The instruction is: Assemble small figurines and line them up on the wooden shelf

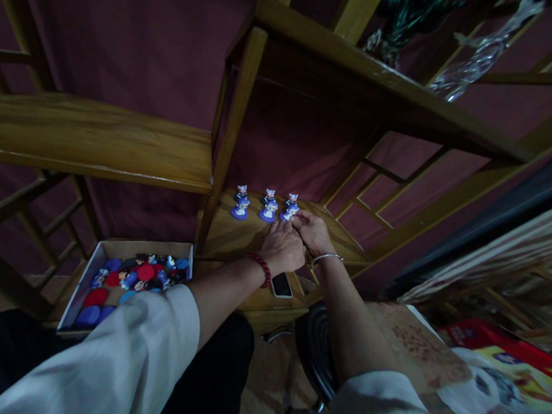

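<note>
Several small figurines stand in two rows on the wooden shelf (225, 238). The back row has white cat-like heads; the front row has purple hair and round purple bases. At the right end of the front row, a purple-haired figurine (290, 212) is between my hands. My right hand (316, 233), with a silver bangle at its wrist, pinches the figurine from the right. My left hand (284, 245), with a red bead bracelet, has its fingers together at the base; its thumb is hidden. Left of them stand the middle figurine (268, 210) and the left figurine (240, 208).
An open cardboard box (75, 289) of mixed figurines with red, blue and purple bases sits at lower left. A phone (281, 285) lies below my hands. A black round stool (316, 346) stands below. Another shelf board (93, 143) is at left; plastic packaging (507, 382) lies at right.
</note>
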Tool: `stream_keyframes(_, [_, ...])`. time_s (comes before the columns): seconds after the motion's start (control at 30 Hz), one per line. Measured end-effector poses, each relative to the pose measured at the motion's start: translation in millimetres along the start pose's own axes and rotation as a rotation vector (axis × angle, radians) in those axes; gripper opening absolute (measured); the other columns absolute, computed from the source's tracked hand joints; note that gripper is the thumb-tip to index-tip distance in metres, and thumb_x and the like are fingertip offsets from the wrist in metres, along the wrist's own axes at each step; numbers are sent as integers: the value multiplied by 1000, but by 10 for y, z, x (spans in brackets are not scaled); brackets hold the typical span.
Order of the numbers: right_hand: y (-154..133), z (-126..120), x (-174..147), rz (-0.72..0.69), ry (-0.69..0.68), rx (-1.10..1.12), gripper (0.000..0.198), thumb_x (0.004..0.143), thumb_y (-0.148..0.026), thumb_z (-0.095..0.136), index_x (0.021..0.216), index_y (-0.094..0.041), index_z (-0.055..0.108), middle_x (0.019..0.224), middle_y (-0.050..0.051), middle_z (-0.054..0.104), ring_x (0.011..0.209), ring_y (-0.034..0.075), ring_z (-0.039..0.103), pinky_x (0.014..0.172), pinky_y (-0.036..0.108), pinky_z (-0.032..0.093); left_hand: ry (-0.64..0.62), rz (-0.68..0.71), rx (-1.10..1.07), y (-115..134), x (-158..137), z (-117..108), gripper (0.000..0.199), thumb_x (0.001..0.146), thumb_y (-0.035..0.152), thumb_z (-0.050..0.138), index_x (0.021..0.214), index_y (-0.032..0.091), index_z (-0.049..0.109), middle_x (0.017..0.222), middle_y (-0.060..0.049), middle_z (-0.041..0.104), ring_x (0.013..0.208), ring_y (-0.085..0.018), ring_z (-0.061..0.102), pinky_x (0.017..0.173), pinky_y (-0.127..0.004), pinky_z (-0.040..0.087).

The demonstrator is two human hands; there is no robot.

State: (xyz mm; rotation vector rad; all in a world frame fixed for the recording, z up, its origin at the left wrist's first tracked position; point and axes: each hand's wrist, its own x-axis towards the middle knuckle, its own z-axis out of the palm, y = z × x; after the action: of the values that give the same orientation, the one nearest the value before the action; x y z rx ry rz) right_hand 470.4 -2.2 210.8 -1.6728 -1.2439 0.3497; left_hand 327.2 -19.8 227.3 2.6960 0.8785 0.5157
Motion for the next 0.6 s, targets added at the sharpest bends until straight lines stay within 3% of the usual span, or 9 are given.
stream_keyframes(0.23, [23, -3, 11, 6, -10, -6, 25, 64, -34, 60, 83, -17, 62, 81, 3, 67, 77, 17, 62, 77, 31, 48, -6, 0, -1, 12, -25, -25, 51, 83, 29, 40, 123, -1, 48, 136, -21, 39, 129, -27, 29, 109, -40, 17])
stream_keyframes(0.6, [63, -13, 47, 3, 22, 17, 23, 64, -28, 65, 84, -17, 64, 81, 4, 69, 77, 17, 64, 79, 32, 51, 306, 97, -46, -60, -99, 65, 29, 78, 16, 42, 100, 6, 59, 106, -13, 61, 105, -21, 52, 98, -33, 37])
